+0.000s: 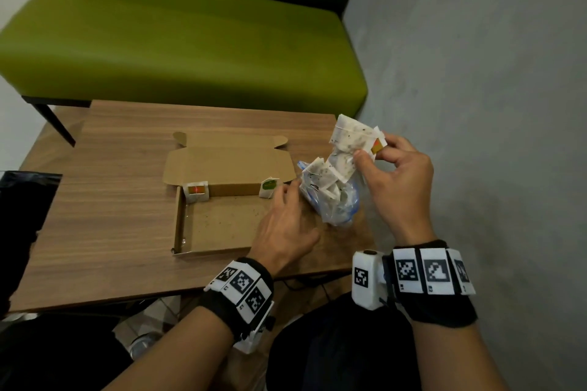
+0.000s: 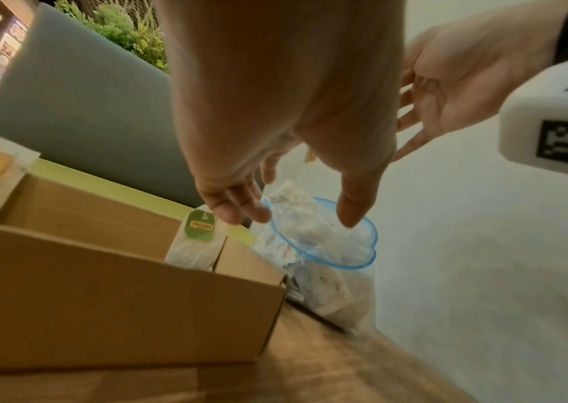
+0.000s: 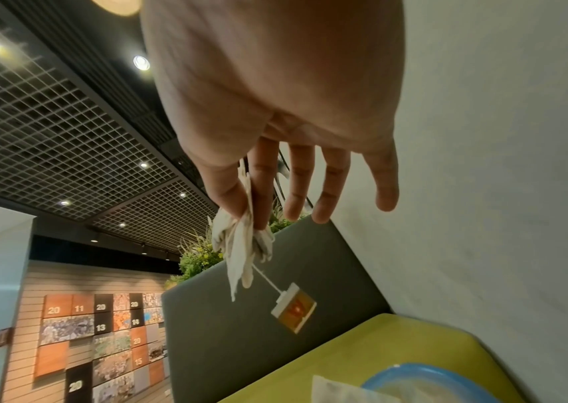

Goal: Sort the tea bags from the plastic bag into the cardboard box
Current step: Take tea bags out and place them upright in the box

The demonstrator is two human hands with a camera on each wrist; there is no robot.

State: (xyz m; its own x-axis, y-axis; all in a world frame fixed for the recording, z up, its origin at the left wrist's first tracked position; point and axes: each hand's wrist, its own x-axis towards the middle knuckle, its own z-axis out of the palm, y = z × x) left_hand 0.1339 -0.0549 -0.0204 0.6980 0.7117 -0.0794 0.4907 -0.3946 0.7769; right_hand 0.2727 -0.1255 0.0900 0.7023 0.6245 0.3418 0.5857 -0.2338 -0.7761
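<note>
An open cardboard box (image 1: 219,225) lies on the wooden table. Two tea bags lean on its back wall, one with an orange tag (image 1: 197,192) and one with a green tag (image 1: 268,188), the green-tagged one (image 2: 197,234) also showing in the left wrist view. To the right stands the plastic bag (image 1: 333,200) with a blue zip rim (image 2: 323,245), tea bags inside. My right hand (image 1: 371,149) pinches a tea bag (image 3: 240,250) above the bag, its orange tag (image 3: 294,310) dangling on a string. My left hand (image 2: 296,215) spreads straight fingers at the bag's rim.
A green bench (image 1: 178,41) stands behind the table, and a grey wall (image 1: 476,105) runs along the right. The box lid (image 1: 228,159) lies folded back. A dark object (image 1: 25,197) sits at the table's left edge.
</note>
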